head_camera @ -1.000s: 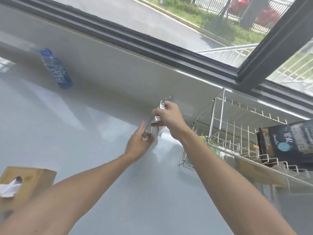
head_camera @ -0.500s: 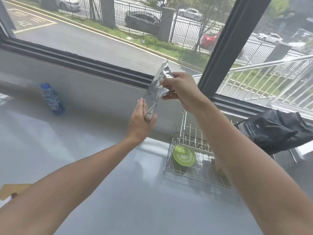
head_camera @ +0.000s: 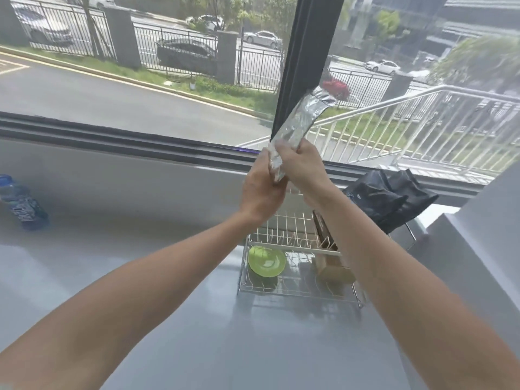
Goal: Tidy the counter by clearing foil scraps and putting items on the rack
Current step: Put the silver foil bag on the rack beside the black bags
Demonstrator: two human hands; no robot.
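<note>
A long strip of silver foil (head_camera: 299,122) stands up in the air in front of the window. My left hand (head_camera: 260,192) and my right hand (head_camera: 301,167) are pressed together around its lower end, and its top curls over to the right. Below my hands a wire rack (head_camera: 298,289) stands on the grey counter (head_camera: 197,333). The rack holds a green plate (head_camera: 266,261) and a brown wooden box (head_camera: 333,267), partly hidden by my right forearm.
A blue water bottle (head_camera: 24,204) stands at the far left by the wall. A black bag (head_camera: 389,198) lies behind the rack on the sill. A pale wall block (head_camera: 478,235) rises at the right. The window frame runs across the back.
My hands lifted the foil from the counter up in front of the window and closed together on its lower end. The view tilted upward; the wooden tissue box left the frame.
</note>
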